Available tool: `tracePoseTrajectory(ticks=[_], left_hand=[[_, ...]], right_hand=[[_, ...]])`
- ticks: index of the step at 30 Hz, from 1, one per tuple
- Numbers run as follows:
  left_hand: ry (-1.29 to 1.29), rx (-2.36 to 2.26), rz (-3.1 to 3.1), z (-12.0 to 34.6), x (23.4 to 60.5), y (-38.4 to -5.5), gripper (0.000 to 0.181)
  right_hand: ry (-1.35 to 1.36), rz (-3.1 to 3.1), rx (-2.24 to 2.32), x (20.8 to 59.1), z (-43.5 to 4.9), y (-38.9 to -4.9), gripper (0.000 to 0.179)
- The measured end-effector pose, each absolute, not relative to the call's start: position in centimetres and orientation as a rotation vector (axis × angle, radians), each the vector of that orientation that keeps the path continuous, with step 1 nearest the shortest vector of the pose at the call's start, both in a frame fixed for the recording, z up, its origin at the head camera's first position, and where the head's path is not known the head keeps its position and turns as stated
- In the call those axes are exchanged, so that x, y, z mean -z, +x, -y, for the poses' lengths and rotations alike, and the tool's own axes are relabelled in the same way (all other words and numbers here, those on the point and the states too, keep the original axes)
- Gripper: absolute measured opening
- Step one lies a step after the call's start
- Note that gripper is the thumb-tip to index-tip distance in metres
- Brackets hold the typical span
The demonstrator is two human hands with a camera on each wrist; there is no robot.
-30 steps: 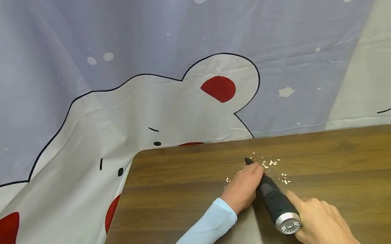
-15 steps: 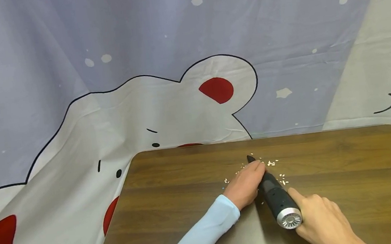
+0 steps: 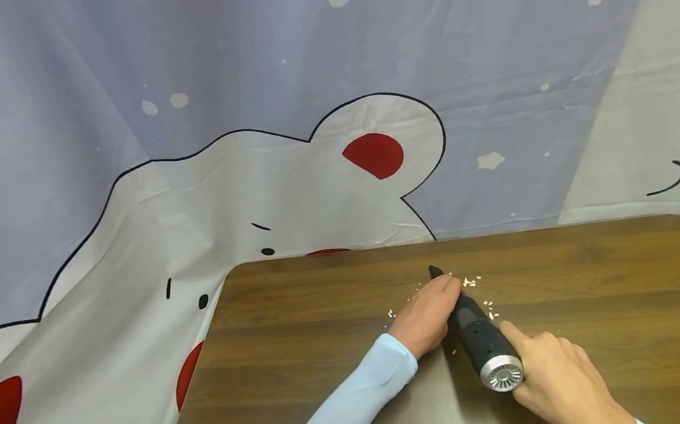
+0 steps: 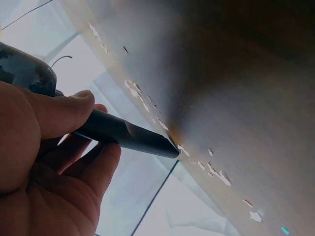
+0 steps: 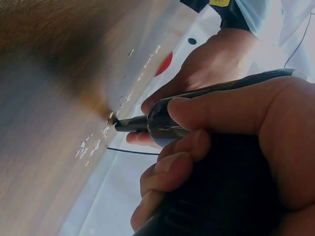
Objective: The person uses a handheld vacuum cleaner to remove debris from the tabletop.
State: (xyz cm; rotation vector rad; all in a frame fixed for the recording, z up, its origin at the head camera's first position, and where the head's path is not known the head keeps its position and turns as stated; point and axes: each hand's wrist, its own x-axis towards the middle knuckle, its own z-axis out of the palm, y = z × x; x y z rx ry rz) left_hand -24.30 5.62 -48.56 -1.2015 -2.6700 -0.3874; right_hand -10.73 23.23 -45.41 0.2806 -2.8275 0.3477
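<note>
Far to the left of the left grip, and also behind both grips, hangs a printed cloth [image 3: 149, 264], which shows white bears with red parts on a grey-violet ground. A light blue sleeve [image 3: 356, 397] covers the left forearm and comes up to the wrist. At this wrist, the right wrist view shows a dark band with a yellow mark [image 5: 220, 2].

Just to the left of the left grip, a few white scraps [image 3: 391, 314] lie on the brown wooden tabletop [image 3: 303, 329]; a tiny blue piece [image 4: 285, 230] is near them. The left grip [image 3: 424, 316] is closed to a pinch around the narrow black nozzle [image 4: 125, 132]. Its thumb [image 4: 69, 110] lies on one side of the nozzle, and the fingers [image 4: 106, 160] are on the opposite side. The nozzle's tip comes out beyond this grip, close above the tabletop; whether it touches, I cannot tell.

The black handheld device [image 3: 479, 336] is between the two grips. It slants from the left grip toward the person, and its silver vented end [image 3: 503, 374] is beside the right grip. More scraps [image 3: 469, 282] lie just to the right of the left grip's fingers.

The right grip [image 3: 554, 380], the rightmost, holds the device by its dark handle [image 5: 221, 191], with the fingers curled around it and the thumb [image 5: 216, 110] along the body.
</note>
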Motion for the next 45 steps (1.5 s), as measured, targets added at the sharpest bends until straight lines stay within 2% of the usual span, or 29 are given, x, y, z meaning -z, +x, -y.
tracePoseTrajectory(ticks=[14,21,45], left_hand=[[-1.206,0.302,2.604,-5.3,48.5,-23.2,0.044],[-1.21,0.294,2.558,-5.6,48.6,-22.7,0.041],[-1.236,0.331,2.575,-7.0,48.7,-22.9,0.041]], right_hand=[[0.282,2.876,-0.353,45.2,-22.9,-9.7,0.037],[0.281,2.941,-0.336,45.0,-23.2,-9.3,0.043],[0.24,2.955,-0.34,45.0,-23.9,-8.9,0.039]])
